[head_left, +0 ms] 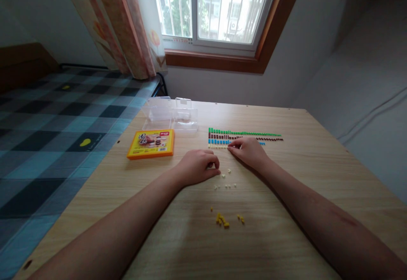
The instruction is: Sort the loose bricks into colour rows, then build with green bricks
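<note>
My right hand (251,152) is closed in a pinch at the right end of a row of small cream blocks (217,147), its fingertips on one tiny cream block. Just above that row run a blue row (219,142), a brown row (222,137) and a green row (222,131), each of small blocks; my fingers hide part of the blue one. My left hand (199,165) rests on the table with curled fingers, beside loose cream blocks (223,176). Whatever it may hold is hidden. Closer to me lies a scatter of yellow blocks (221,219).
A yellow-orange box (151,143) with a printed lid lies left of my left hand. Behind it stand open clear plastic boxes (185,121). The wooden table (178,237) borders a bed with a checked sheet (60,144); a window (222,9) is beyond.
</note>
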Tool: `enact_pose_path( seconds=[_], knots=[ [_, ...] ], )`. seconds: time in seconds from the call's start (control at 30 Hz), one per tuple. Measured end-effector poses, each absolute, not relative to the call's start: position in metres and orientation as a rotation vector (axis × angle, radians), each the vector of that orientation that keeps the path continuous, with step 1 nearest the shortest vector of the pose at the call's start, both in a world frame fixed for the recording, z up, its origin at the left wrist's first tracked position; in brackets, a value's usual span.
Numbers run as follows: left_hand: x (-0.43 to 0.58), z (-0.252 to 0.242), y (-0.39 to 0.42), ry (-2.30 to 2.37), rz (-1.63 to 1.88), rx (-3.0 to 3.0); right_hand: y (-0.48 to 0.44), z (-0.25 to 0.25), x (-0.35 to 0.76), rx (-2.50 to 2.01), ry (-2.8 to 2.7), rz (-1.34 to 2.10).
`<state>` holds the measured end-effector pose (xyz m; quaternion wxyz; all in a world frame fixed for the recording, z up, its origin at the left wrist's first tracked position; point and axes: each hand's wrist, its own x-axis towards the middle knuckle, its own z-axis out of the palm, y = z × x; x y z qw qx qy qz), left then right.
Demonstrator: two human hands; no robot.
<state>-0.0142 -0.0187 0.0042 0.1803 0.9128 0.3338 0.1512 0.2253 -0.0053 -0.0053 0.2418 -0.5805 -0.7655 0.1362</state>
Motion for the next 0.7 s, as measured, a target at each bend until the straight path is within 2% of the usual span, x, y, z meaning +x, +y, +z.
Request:
enact_pose_path(
  seconds=[0.7],
  knots=[
    [-0.0167,0.0096,-0.0194,0.910,0.427,2.530,-0.0064,-0.0047,0.2267,-1.550,-2.088,0.379]
  ],
)
